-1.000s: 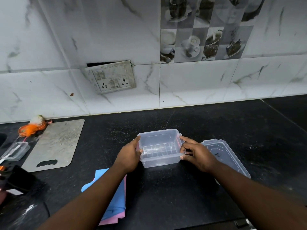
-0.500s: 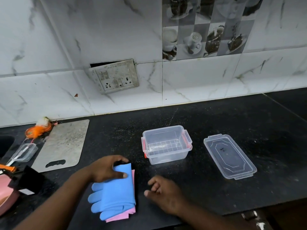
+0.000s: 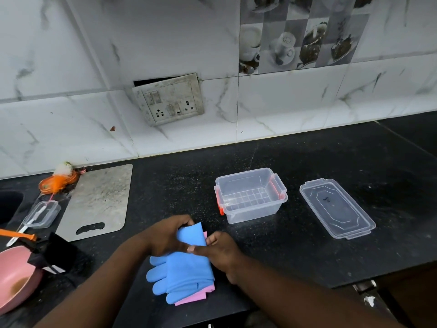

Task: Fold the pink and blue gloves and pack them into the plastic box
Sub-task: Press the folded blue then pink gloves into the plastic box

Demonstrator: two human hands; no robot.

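Gloves: one blue glove (image 3: pixel 186 268), one pink glove (image 3: pixel 196 295) beneath; left hand (image 3: pixel 165 235), right hand (image 3: pixel 220 252) pinch blue.

A: Where are the arms?
B: The left forearm (image 3: pixel 94 287) and right forearm (image 3: pixel 286 290) reach in from the bottom edge and converge.
A: The hands?
B: The left hand (image 3: pixel 165 235) curls its fingers (image 3: pixel 185 220) over the far edge of the blue glove (image 3: pixel 186 268); the right hand (image 3: pixel 221 253) pinches the same end, thumb pointing left.
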